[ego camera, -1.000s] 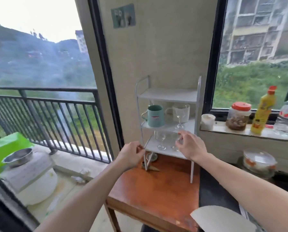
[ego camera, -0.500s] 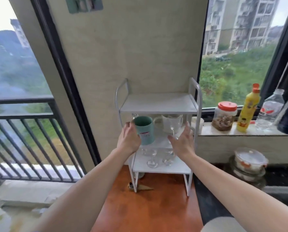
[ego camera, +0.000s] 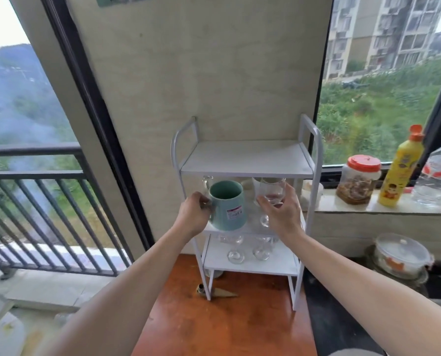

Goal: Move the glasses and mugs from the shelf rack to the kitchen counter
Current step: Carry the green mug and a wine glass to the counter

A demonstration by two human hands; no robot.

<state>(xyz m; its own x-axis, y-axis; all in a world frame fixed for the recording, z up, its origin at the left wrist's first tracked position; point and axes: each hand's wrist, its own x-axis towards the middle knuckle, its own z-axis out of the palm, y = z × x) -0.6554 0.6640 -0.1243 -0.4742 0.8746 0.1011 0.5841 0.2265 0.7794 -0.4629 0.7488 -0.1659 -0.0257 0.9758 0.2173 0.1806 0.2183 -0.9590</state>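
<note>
Teal mug in left-hand grip

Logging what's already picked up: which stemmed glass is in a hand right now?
The stemmed glass on the middle shelf, gripped around its bowl by the right hand. The two glasses on the bottom shelf stand untouched.

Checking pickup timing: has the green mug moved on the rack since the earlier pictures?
Yes. The green mug now juts past the front edge of the rack, held by the left hand; earlier it stood back on the middle shelf.
</note>
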